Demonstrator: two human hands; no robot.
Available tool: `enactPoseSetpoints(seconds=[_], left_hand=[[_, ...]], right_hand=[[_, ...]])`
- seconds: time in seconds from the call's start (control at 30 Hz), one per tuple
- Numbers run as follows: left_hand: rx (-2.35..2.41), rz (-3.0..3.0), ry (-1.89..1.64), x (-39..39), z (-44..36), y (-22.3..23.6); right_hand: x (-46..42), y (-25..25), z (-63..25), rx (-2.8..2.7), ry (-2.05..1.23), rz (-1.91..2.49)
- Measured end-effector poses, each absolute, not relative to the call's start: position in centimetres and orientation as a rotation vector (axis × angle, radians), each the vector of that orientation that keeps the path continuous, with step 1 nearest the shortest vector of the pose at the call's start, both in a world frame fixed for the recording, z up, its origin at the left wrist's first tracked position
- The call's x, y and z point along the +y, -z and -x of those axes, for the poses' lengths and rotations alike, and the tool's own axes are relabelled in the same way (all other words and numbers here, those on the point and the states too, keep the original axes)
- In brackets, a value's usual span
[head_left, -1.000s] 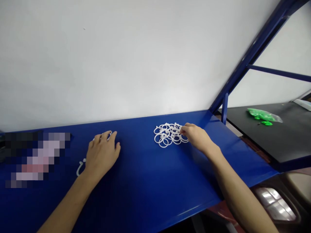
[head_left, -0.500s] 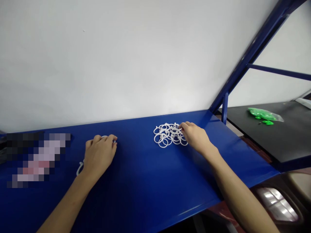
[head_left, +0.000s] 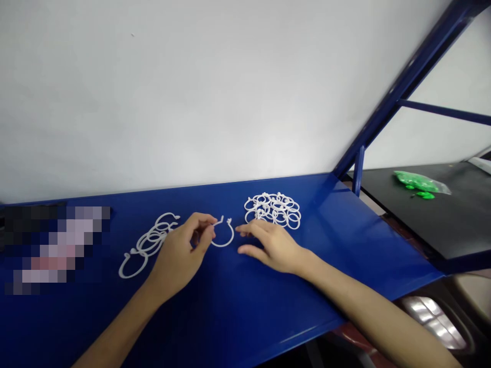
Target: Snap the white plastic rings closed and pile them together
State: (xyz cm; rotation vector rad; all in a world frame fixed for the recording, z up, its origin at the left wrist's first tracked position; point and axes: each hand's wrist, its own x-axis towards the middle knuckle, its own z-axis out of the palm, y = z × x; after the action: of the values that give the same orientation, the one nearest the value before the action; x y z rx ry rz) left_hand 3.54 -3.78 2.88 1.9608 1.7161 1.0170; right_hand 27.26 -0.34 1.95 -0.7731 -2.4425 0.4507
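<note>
My left hand pinches a white open plastic ring with knobbed ends, like a shower curtain ring, between thumb and fingers. The ring's gap faces the wall. Just right of it, my right hand has its thumb and fingers apart, with nothing visible in them and a small space to the ring. Behind my right hand lies a heap of closed white rings, partly covered by it. To the left of my left hand, several opened white rings lie overlapping in a slanting row.
All this rests on a blue metal table against a white wall. A blue frame post rises at the right. Beyond it, a black table carries a bag of green pieces. A pixelated patch covers something at the far left.
My left hand has moved right from the opened rings and now grips a ring. My right hand has drawn left and nearer from the heap, its fingers now apart.
</note>
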Motion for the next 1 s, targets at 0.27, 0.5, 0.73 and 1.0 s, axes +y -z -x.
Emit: enactPoseSetpoints(seconds=[0.27, 0.5, 0.73, 1.0], left_hand=[[1.499, -1.961, -0.798, -4.5, -5.5, -1.1], [1.574, -1.946, -0.799, -4.8, -5.9, -1.1], [1.491, -1.93, -0.801, -4.9, -6.2, -1.2], [1.432, -1.708, -0.823, -4.4, -5.6, -1.2]], right_hand=[[-0.8, -1.0, -26.4, -2.172, -0.821, 0.833], [-1.2, -0.7, -26.2, -2.235, -0.982, 0.755], [-1.1, -0.3, -26.1, -2.14, -0.824, 0.749], [-0.8, -0.6, -26.2, -2.125, -0.74, 0.826]])
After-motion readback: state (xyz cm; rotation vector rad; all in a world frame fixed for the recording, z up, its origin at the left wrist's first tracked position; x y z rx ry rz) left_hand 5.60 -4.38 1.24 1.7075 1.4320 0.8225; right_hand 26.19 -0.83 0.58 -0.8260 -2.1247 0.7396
